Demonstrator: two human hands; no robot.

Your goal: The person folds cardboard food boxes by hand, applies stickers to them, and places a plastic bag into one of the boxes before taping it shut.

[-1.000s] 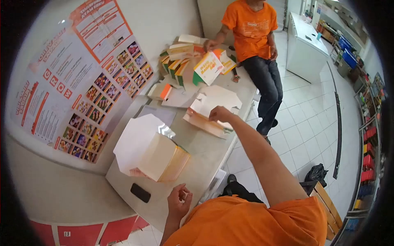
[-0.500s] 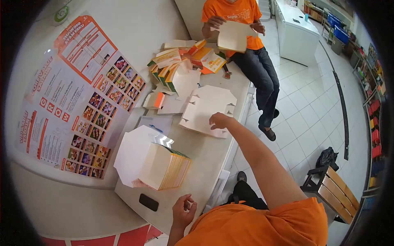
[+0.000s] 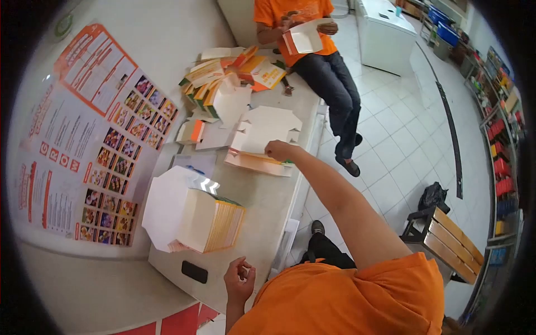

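A flat cardboard box blank [image 3: 268, 124], white on its upper face, lies on the table. My right hand [image 3: 282, 149] is closed at its near side, where a flap [image 3: 259, 162] is bent up and shows orange and green printing. The exact grip of the fingertips is hidden. Close to the table's front edge, my left hand [image 3: 240, 277] hangs with loosely curled fingers, slightly apart and holding nothing. Between my hands stands a nested stack of food boxes [image 3: 223, 226] with white lids folded out to the left.
A black phone [image 3: 194, 272] lies near the stack. Behind the blank are a heap of printed boxes [image 3: 218, 84] and a blue pen [image 3: 194, 169] on a sheet. At the table's far end, a seated co-worker [image 3: 293, 17] holds a partly folded box [image 3: 306, 39]. A wooden bench [image 3: 455, 243] stands right.
My right hand has closed at the blank's near side, and that flap has come up. The co-worker's box has turned, with raised sides showing. The whole view has shifted slightly.
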